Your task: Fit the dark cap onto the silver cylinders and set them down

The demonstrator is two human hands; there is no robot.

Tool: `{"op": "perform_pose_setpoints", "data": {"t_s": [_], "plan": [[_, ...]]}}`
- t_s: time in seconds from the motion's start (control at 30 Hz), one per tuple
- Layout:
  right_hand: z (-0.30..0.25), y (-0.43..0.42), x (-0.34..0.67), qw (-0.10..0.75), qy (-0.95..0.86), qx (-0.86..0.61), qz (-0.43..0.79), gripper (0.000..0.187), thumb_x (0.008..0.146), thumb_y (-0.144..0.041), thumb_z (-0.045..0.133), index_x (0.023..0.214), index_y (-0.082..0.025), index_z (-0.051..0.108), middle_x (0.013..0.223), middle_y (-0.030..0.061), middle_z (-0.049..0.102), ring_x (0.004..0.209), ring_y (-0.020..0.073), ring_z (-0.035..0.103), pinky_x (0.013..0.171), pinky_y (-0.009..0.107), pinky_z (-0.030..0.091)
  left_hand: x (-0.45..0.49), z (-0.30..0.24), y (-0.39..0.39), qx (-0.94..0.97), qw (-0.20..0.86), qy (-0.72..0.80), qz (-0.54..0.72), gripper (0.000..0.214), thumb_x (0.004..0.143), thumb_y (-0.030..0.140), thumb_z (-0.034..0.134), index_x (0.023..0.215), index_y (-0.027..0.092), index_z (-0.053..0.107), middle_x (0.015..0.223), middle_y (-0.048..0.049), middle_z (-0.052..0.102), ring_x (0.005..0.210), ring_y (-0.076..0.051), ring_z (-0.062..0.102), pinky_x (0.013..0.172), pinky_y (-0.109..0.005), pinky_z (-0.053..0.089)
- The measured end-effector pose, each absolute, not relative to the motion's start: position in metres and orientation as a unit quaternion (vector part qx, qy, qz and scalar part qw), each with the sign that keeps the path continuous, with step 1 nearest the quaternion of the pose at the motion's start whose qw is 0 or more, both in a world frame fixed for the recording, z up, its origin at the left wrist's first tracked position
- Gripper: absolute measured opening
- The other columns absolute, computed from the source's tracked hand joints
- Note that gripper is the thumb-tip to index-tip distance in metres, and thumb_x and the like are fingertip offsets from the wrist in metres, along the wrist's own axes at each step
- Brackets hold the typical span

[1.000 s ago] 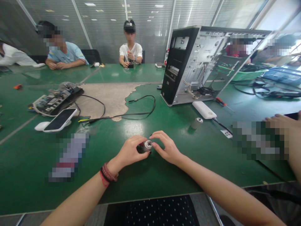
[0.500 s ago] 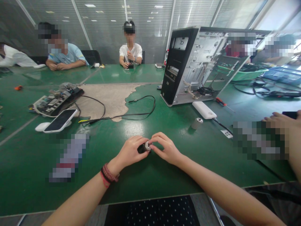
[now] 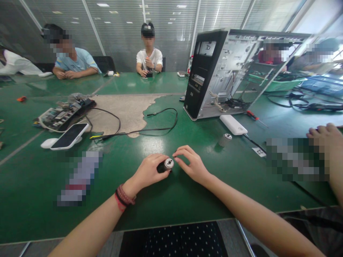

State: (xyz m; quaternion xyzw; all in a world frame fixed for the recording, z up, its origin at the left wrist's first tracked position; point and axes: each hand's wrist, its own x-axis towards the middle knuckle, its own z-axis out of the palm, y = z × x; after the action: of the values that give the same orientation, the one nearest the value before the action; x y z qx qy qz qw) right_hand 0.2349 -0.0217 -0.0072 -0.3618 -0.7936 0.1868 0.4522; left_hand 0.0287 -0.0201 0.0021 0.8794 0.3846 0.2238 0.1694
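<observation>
My left hand (image 3: 148, 170) is wrapped round a small cylindrical motor (image 3: 169, 163), dark on the side, with a silver end that has small dark openings. That end points towards my right hand (image 3: 191, 165), just to the right and apart from it. The thumb and forefinger of my right hand are pinched together; a tiny dark speck shows at the tips, too small to name. A second, similar silver motor (image 3: 225, 139) stands on the green table (image 3: 203, 210), farther right.
An open computer case (image 3: 206, 75) stands at the back right. Near it lie a white power bank (image 3: 233, 125) and a screwdriver (image 3: 256, 117). Leftward are a phone (image 3: 70, 136), a circuit assembly (image 3: 64, 113) and a black cable (image 3: 160, 129). Another person's hand (image 3: 325, 137) rests at right.
My right hand has drawn back a little from the motor's end, uncovering it. My left hand keeps its hold. The other person's hand at right has shifted, and its dark object no longer shows.
</observation>
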Motion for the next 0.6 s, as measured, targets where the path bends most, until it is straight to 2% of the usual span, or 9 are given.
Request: {"op": "perform_pose_setpoints", "data": {"t_s": [0.33, 0.6], "plan": [[-0.029, -0.011, 0.239, 0.286, -0.840, -0.424, 0.184, 0.011, 0.084, -0.019, 0.058, 0.093, -0.021, 0.064, 0.109, 0.0087, 0.058, 0.106, 0.0241, 0.052, 0.093, 0.046, 0.041, 0.028, 0.009, -0.018, 0.884, 0.128, 0.400, 0.204, 0.021, 0.078, 0.027, 0.062, 0.098, 0.019, 0.060, 0.093, -0.0042, 0.065, 0.087, -0.022, 0.058, 0.079, -0.034, 0.044], [-0.029, -0.012, 0.238, 0.276, -0.843, -0.420, 0.190, 0.016, 0.080, -0.021, 0.062, 0.096, -0.020, 0.063, 0.110, 0.0092, 0.059, 0.108, 0.0245, 0.052, 0.096, 0.045, 0.040, 0.024, 0.012, -0.017, 0.888, 0.135, 0.396, 0.190, 0.023, 0.075, 0.026, 0.063, 0.096, 0.019, 0.059, 0.094, -0.0035, 0.063, 0.089, -0.021, 0.057, 0.081, -0.033, 0.045]]}}
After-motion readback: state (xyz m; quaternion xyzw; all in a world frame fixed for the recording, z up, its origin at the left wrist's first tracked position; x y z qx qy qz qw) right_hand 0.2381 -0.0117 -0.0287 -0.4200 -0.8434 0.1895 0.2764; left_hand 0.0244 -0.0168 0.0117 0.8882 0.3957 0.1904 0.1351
